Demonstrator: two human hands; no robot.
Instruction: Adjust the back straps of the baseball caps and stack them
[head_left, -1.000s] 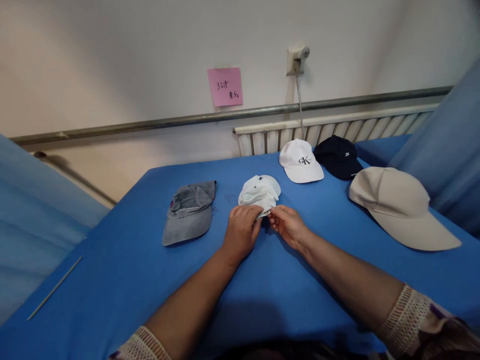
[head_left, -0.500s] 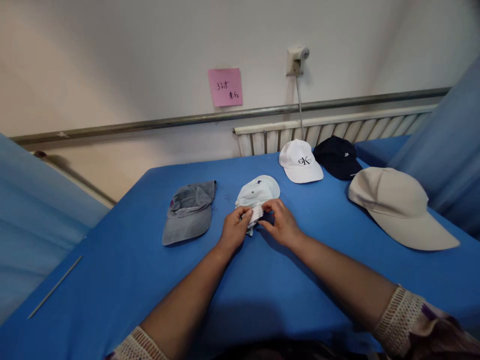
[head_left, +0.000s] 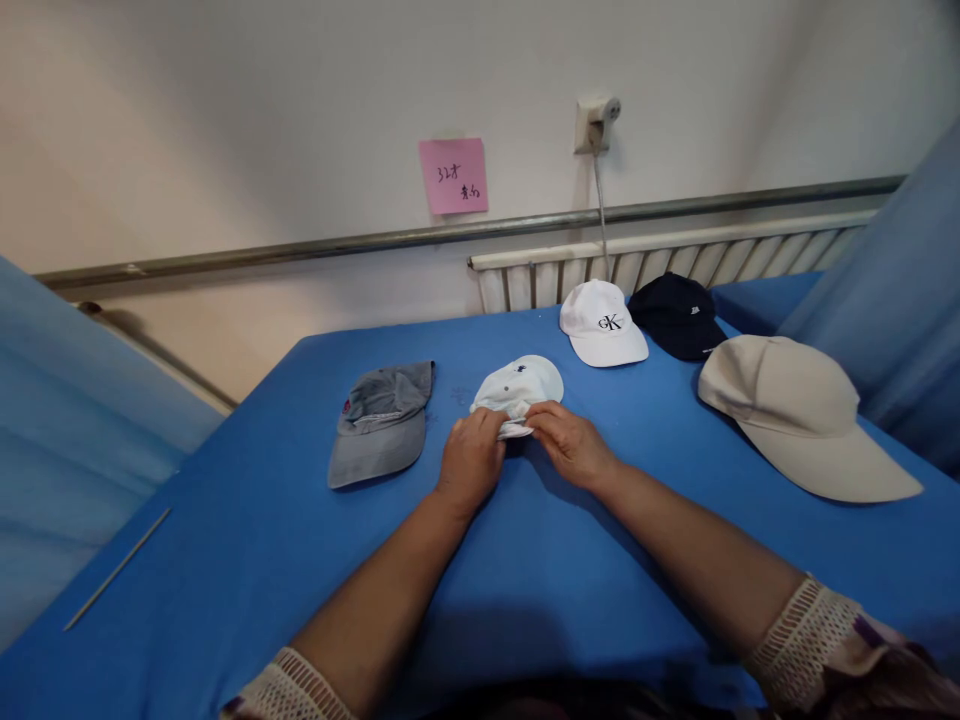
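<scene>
A pale, whitish baseball cap (head_left: 517, 388) with a small dark emblem lies in the middle of the blue-covered table (head_left: 570, 560), its brim pointing away from me. My left hand (head_left: 474, 450) is closed on the cap's near left edge, fingers curled over it. On the near right edge, my right hand (head_left: 568, 440) pinches the same cap between thumb and fingers. Part of the cap's near rim is hidden by my fingers. A grey baseball cap (head_left: 384, 425) rests just left of my left hand, apart from it.
Farther right lie a white cap (head_left: 602, 325) with black letters, a black cap (head_left: 673, 315) and a large beige cap (head_left: 795, 410). A thin stick (head_left: 118, 568) is at the left. Blue curtains (head_left: 82, 440) flank the table; a radiator (head_left: 667, 262) stands behind.
The near edge of the pale cap, held up between my hands before, is now folded in and flattened. My left hand has turned more over it; the dark part near my right fingers no longer shows.
</scene>
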